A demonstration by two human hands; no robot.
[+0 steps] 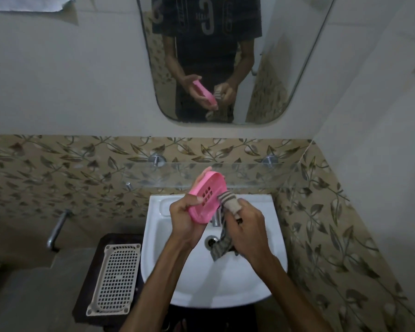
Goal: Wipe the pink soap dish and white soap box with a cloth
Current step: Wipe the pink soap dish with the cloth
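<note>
Pink soap dish (206, 197) in left hand (185, 220) grasp, cloth (228, 204) (striped, seemingly touching it) bunched in right hand (247, 232).

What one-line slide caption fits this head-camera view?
Over a white sink, the left hand holds a pink soap dish while the right hand wipes it with a striped cloth.

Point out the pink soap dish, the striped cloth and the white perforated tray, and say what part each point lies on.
pink soap dish (203, 201): head view, slotted base, held by the left hand.
striped cloth (228, 201): head view, bunched end over the right hand's fingers.
white perforated tray (116, 279): head view, grid middle.
</note>
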